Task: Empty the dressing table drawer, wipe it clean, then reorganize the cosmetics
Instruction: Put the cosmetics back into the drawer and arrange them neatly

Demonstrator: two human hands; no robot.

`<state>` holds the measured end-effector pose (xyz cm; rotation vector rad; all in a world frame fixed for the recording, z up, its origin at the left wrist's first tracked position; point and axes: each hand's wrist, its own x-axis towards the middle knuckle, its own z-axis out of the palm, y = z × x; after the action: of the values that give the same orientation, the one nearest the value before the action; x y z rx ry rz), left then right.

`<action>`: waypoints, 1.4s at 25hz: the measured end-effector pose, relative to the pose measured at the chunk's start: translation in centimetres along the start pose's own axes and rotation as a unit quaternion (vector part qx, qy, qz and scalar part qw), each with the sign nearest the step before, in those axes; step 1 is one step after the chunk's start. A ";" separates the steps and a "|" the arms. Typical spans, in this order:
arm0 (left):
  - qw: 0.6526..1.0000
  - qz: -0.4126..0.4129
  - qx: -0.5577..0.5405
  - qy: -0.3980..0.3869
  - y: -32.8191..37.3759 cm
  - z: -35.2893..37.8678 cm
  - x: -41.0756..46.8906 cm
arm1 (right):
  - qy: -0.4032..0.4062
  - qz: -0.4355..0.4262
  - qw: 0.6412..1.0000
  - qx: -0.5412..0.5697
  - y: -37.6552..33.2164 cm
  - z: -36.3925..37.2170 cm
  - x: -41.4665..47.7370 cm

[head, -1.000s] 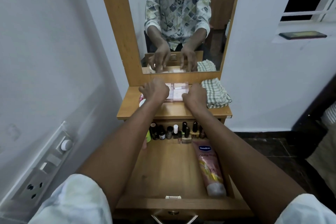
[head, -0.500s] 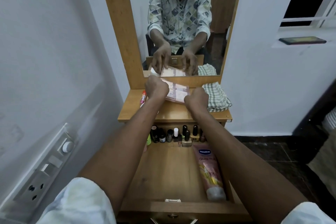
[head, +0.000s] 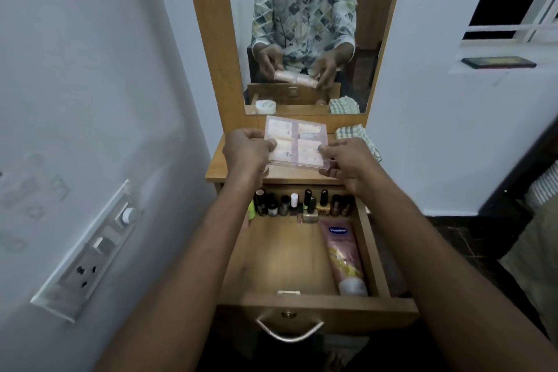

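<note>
1. Dressing table worktop [head: 235,170]: a narrow wooden shelf under the mirror [head: 305,30], standing against the wall; a checked cloth [head: 354,137] is lying at its right end.
2. Drawer [head: 283,254]: pulled fully open toward the person, its wooden floor showing mostly bare, which suggests the emptying and wiping are done and restocking is under way.
3. Left hand [head: 247,149] and right hand [head: 347,160]: both are raised over the worktop, each gripping 1 short end of the palette box, thumbs on top and fingers curled beneath.
4. Palette box [head: 297,143]: a flat, clear-lidded pink case with 4 compartments, being held clear of the worktop and tilted so its lid is facing the camera. Its long axis is running left to right, spanning the gap between the 2 hands; neither hand is nearer, as it is sitting evenly between them.
5. Lotion tube [head: 344,260]: lying along the drawer's right wall, cap end toward the drawer front.
6. Nail polish bottles [head: 302,204]: standing upright in 1 row against the drawer's back wall.
7. Key relation: the free drawer floor is lying below and nearer the person than the box, left of the tube, so the coming move likely calls for drawing the box back and down, keeping it level.
</note>
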<state>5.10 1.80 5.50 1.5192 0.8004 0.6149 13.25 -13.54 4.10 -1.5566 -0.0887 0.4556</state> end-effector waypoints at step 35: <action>0.925 -0.097 0.361 -0.072 -14.8 -4.2 -3.0 | -0.104 0.051 0.901 -0.418 14.4 1.9 -3.6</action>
<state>-1.90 2.17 -8.47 2.0830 1.1154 0.0376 6.09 -13.63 -9.05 -2.3592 -0.4135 0.7213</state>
